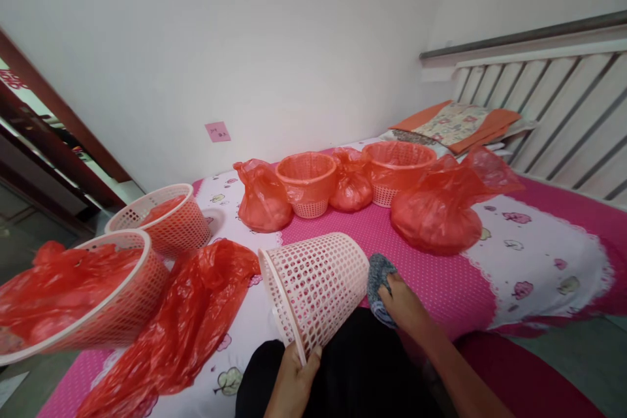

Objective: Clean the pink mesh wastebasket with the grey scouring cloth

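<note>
A pale pink perforated plastic wastebasket (321, 277) lies tipped on its side, its open rim facing left. My left hand (294, 375) grips that rim at the bottom, thumb over the edge. In my right hand (404, 304) is a bunched grey-blue cloth (379, 281), held against or very close to the basket's base; whether it touches I cannot tell. Left of the basket, a crumpled red plastic bag (196, 320) is spread over the bedsheet. My dark-clothed lap (362, 366) sits just below the basket.
Two baskets (169, 219) (117, 294) holding red bags stand at left. Along the wall are two baskets lined with red bags (309, 186) (385, 194) and filled, tied red bags (264, 202) (353, 186) (438, 215). Folded bedding (460, 121) lies by the white headboard (553, 111).
</note>
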A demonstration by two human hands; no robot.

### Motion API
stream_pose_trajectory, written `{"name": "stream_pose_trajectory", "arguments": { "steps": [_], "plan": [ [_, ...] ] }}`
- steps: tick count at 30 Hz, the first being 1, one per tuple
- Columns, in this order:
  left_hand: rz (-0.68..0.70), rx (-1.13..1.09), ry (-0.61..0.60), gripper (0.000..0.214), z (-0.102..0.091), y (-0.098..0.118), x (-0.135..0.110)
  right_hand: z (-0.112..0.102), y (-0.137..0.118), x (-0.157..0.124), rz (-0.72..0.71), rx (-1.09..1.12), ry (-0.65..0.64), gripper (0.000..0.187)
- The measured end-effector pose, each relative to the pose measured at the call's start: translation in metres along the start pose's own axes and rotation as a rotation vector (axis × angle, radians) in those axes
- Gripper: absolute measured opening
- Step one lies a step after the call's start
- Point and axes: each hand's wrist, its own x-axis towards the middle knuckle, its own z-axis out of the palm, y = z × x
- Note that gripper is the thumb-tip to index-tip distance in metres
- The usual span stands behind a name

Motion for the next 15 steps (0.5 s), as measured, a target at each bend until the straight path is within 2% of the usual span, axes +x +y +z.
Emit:
{"name": "stream_pose_trajectory", "arguments": {
  "steps": [3,5,9,13,15],
  "plan": [
    [0.007,0.026,0.006,0.054,0.004,0.01,-0.001,0.005,0.005,-0.012,-0.022,0.051,-0.026,0.019],
    [-0.016,0.041,0.056,0.055,0.006,0.01,-0.001,0.003,0.007,-0.018,-0.045,0.088,-0.041,0.018],
    [-0.066,0.031,0.142,0.062,0.008,0.0,-0.004,-0.018,0.002,-0.025,-0.101,0.219,0.022,0.015],
    [-0.062,0.045,0.158,0.067,0.009,-0.009,-0.006,-0.049,-0.031,-0.032,-0.177,0.348,0.17,0.016],
    [-0.037,0.052,0.161,0.064,0.01,-0.012,-0.007,-0.058,-0.058,-0.037,-0.298,0.377,0.223,0.02]
  ]
}}
